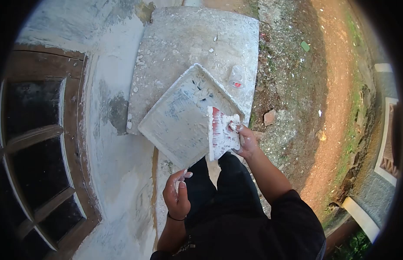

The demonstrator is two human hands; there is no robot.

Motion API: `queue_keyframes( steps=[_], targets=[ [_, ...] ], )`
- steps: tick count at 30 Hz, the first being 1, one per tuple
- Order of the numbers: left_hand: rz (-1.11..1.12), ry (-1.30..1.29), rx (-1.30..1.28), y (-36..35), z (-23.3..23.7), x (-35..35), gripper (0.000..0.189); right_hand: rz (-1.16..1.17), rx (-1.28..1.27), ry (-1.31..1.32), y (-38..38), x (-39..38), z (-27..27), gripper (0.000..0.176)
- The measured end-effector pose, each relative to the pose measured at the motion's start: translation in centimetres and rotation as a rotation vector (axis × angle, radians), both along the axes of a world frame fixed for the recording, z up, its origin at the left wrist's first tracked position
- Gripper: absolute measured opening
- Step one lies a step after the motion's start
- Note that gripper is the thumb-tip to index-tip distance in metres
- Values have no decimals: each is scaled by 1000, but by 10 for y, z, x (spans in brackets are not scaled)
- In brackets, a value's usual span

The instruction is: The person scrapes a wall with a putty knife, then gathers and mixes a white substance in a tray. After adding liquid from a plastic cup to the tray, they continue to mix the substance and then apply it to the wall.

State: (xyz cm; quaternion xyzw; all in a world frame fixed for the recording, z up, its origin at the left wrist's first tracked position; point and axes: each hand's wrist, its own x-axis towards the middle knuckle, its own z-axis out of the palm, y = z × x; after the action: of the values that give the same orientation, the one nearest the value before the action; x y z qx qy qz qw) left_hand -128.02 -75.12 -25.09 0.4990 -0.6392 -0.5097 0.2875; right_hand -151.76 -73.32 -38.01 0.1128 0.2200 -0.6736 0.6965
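My right hand (246, 141) grips a wide scraper (222, 133), whose reddish blade is smeared with white paste. The scraper is over the right edge of a square tray (166, 149) coated inside with greyish-white paste. Near the tray's lower corner is my left hand (177, 195), its fingers bent and apart, with white paste on the fingertips and nothing held. A whitish container (237, 77) with a red mark is by the tray's upper right side, on a spattered board (179, 43).
A white-smeared wall (119, 173) with a wooden-framed window (73, 143) runs along the left. On the right are mossy ground (292, 86), a broken brick piece (269, 117) and an orange dirt strip (329, 143). My legs are below the tray.
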Motion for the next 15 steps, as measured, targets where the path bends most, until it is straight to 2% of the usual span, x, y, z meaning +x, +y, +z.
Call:
queue_keyframes(
  steps=[6,15],
  targets=[
    [124,53,-125,34,64,11,26,140,-113,-39,-5,9,78,51],
    [370,257,-126,94,129,52,26,472,-282,-179,-8,74,163,51]
  ],
)
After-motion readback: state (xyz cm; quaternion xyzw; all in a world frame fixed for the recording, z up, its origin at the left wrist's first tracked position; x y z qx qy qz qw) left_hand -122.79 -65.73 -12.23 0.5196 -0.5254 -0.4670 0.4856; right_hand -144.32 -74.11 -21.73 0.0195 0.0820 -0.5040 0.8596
